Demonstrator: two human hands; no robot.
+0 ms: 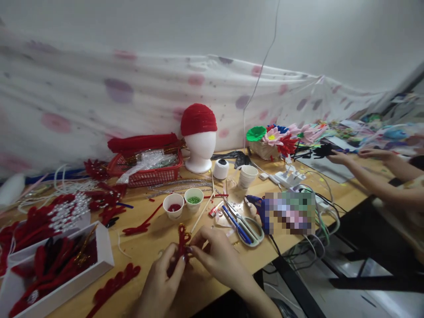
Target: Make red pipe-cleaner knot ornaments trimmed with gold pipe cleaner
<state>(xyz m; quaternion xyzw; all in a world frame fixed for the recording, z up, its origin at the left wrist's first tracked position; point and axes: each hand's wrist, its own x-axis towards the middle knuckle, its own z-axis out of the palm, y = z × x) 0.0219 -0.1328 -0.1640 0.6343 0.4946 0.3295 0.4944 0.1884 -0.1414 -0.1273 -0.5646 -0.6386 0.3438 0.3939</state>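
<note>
One small red looped piece (182,235) stood roughly upright between our two hands, just over the near part of the table (139,247), a glint of gold at its side. Our left hand (167,269) gripped it low from the left, thumb and forefinger pinching its base. Our right hand (213,254) met it from the right, thumb and forefinger pressed together against it, the other fingers curled in; that forearm slanted up from the bottom edge.

Just beyond stood two paper cups, almost touching: the left cup (173,215) had dark red beads (174,207) at the bottom, the right cup (194,207) green beads (194,200). Farther right we had a third cup (247,177), whose inside we could not make out. To our left, a white box (107,254) held red and black fuzzy strips (49,274) and some gold stems (84,247). Behind it, a red basket (155,178) was loaded with clear plastic packets (154,160), a red bundle (141,143) lying across its back.

A white foam head (200,148) in a red covering (198,119) stood beside the basket. Farther right, a pale pot (261,150) was full of fuzzy flowers (273,136), and beyond it a co-worker's hands (341,158) were at a black piece (323,151).
</note>
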